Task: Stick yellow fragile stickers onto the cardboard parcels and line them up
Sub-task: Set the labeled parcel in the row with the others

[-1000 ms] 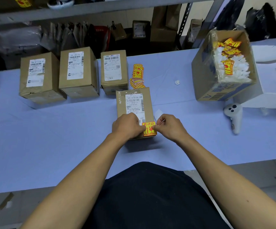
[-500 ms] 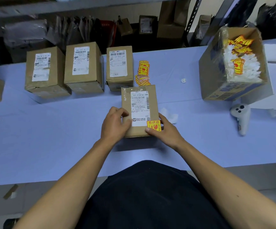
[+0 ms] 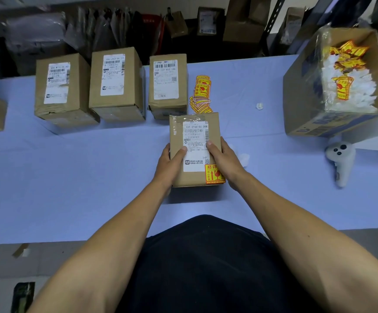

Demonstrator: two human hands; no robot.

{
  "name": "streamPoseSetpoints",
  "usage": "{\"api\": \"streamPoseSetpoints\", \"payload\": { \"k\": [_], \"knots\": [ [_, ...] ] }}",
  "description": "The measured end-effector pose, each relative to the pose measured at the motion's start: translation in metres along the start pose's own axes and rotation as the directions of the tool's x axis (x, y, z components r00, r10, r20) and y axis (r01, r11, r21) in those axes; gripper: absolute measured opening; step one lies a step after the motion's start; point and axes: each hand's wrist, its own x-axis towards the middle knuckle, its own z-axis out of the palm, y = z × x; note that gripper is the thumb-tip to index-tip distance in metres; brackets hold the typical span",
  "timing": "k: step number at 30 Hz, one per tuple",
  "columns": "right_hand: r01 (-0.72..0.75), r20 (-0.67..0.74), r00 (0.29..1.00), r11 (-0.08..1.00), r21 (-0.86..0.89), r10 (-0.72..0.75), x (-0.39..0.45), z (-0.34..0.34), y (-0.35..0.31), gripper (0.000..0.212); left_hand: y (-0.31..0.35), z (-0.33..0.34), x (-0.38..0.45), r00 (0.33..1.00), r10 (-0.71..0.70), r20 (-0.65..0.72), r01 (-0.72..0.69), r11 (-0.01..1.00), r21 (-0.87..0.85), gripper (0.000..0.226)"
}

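Both hands, left hand [image 3: 169, 164] and right hand [image 3: 225, 160], grip the stickered parcel [image 3: 194, 147]; at two o'clock, an open carton [image 3: 305, 102] holds yellow stickers [image 3: 344, 86].

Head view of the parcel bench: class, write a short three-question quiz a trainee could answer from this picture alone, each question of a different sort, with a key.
1. True or false: the yellow fragile sticker sits on the near right corner of the held parcel.
2. How many parcels stand in the row behind it, by the loose sticker pile? A. two B. three C. five
3. Fill in: the left hand and right hand grip the parcel by its two ____.

Key: 1 true; 2 B, counting the left row parcel, middle row parcel and right row parcel; 3 sides.
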Motion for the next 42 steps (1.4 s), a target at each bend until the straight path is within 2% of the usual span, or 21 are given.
{"api": "streamPoseSetpoints", "payload": {
  "k": [2, 8, 16, 21, 25, 30, 34, 39, 42],
  "knots": [
    [0.001, 0.002, 1.0, 1.0, -0.009, -0.001, -0.001, 0.002, 0.001, 0.075, -0.001, 0.002, -0.001, 1.0, 0.012, 0.007, -0.012, 1.0, 0.017, 0.044],
    [-0.015, 0.02, 1.0, 0.999, -0.038, 0.016, 0.002, 0.002, 0.003, 0.098, 0.0, 0.006, -0.005, 1.0, 0.003, -0.006, -0.003, 0.999, -0.04, 0.039],
    [0.072, 0.099, 0.994, 0.983, -0.17, -0.056, -0.008, 0.005, -0.011, 0.1, 0.011, -0.004, -0.034, 0.995, 0.029, -0.093, -0.042, 0.989, -0.142, 0.03],
    [0.133, 0.153, 0.983, 0.964, -0.231, -0.1, -0.022, 0.025, -0.024, 0.102, 0.005, -0.024, -0.055, 0.986, 0.046, -0.157, -0.08, 0.974, -0.214, 0.033],
    [0.178, 0.176, 0.976, 0.94, -0.292, -0.13, -0.035, 0.057, -0.022, 0.11, -0.009, -0.053, -0.074, 0.982, 0.05, -0.18, -0.098, 0.958, -0.271, 0.033],
    [0.218, 0.209, 0.966, 0.918, -0.33, -0.154, -0.056, 0.121, -0.017, 0.105, -0.036, -0.114, -0.095, 0.976, 0.068, -0.208, -0.125, 0.953, -0.276, 0.031],
    [0.247, 0.251, 0.953, 0.913, -0.324, -0.169, -0.078, 0.191, -0.007, 0.118, -0.07, -0.183, -0.113, 0.965, 0.077, -0.249, -0.147, 0.95, -0.275, 0.025],
    [0.281, 0.316, 0.931, 0.913, -0.297, -0.184, -0.112, 0.278, -0.004, 0.108, -0.106, -0.268, -0.137, 0.954, 0.063, -0.293, -0.148, 0.948, -0.281, 0.028],
    [0.299, 0.353, 0.916, 0.911, -0.284, -0.19, -0.132, 0.322, -0.009, 0.07, -0.119, -0.311, -0.147, 0.95, 0.062, -0.305, -0.153, 0.946, -0.285, 0.026]
  ]
}}
